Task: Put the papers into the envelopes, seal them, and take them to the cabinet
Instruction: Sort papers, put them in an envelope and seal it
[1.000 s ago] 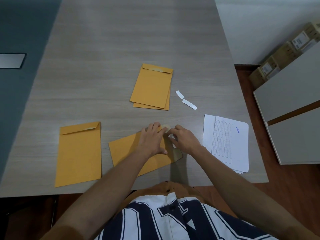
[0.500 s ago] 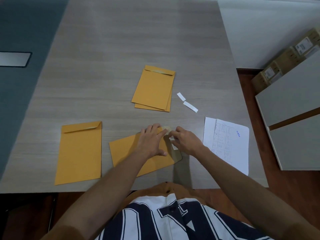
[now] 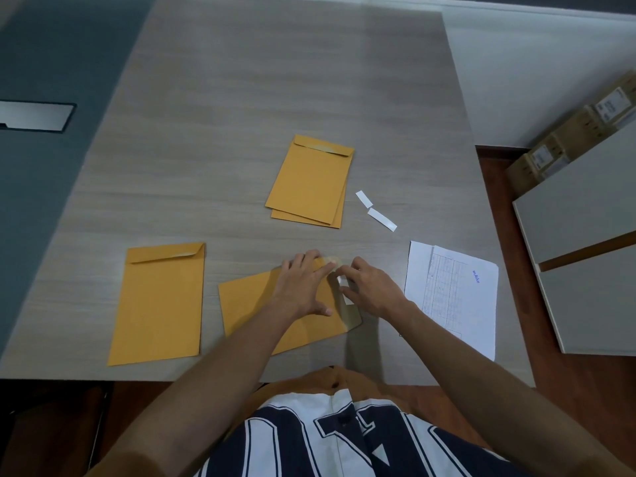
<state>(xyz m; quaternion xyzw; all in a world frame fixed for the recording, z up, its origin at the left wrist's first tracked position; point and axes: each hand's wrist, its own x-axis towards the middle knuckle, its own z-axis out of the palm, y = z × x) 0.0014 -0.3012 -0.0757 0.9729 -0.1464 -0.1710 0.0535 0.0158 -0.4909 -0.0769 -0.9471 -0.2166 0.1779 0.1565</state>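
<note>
A yellow envelope (image 3: 254,304) lies sideways on the table in front of me, its flap end pointing right. My left hand (image 3: 303,284) presses flat on it with spread fingers. My right hand (image 3: 368,287) is at the flap and pinches a white peel-off strip (image 3: 344,287) that runs along the flap's glue line. Another yellow envelope (image 3: 160,304) lies to the left with its flap folded down. Two stacked envelopes (image 3: 309,184) lie farther back. A small stack of printed papers (image 3: 454,294) sits at the right.
Two loose white strips (image 3: 375,211) lie on the grey wooden table (image 3: 241,98) beside the stacked envelopes. A white cabinet (image 3: 585,253) stands to the right of the table, with cardboard boxes (image 3: 568,142) behind it. The table's front edge is close to my body.
The hands stay on the envelope's flap; more of the white strip shows under my right hand's fingers. The view has shifted slightly.
</note>
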